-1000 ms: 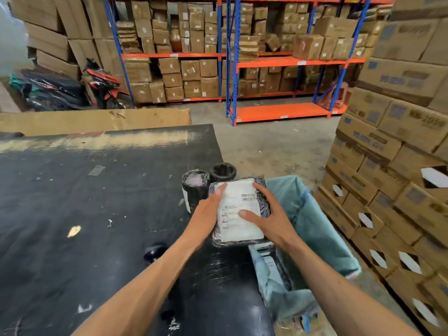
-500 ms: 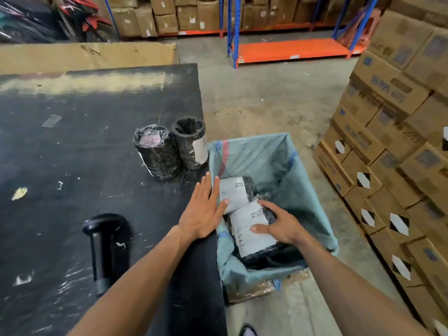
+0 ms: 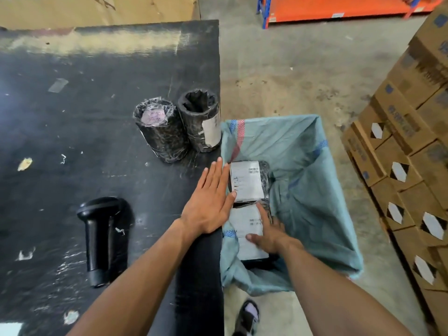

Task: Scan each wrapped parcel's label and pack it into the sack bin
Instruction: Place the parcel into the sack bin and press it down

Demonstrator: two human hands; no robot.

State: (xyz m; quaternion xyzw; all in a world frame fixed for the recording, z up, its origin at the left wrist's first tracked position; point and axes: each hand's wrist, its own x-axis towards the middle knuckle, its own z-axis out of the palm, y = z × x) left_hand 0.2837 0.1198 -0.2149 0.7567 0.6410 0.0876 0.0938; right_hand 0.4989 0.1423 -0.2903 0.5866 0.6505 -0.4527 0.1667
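Observation:
A blue-green sack bin (image 3: 310, 180) stands against the right edge of the black table (image 3: 72, 132). Two flat black-wrapped parcels with white labels lie inside it: a far parcel (image 3: 247, 180) and a near parcel (image 3: 244, 226). My right hand (image 3: 271, 232) rests spread on the near parcel, fingers apart. My left hand (image 3: 208, 202) lies flat and open on the table edge, fingertips touching the far parcel's corner. Two upright cylindrical wrapped parcels (image 3: 162, 129) (image 3: 201, 117) stand on the table beside the sack. A black handheld scanner (image 3: 101, 236) lies on the table to my left.
Stacked cardboard cartons (image 3: 407, 151) rise on the right, close to the sack. A concrete floor (image 3: 291, 69) runs beyond it toward an orange shelf rack (image 3: 339, 8). A flat cardboard sheet (image 3: 97, 8) lies behind the table. My foot (image 3: 247, 316) shows below the sack.
One second ago both hands held the flat parcel above the table edge. It has gone down into the sack, and my view has tilted downward. My left hand has flattened on the table edge.

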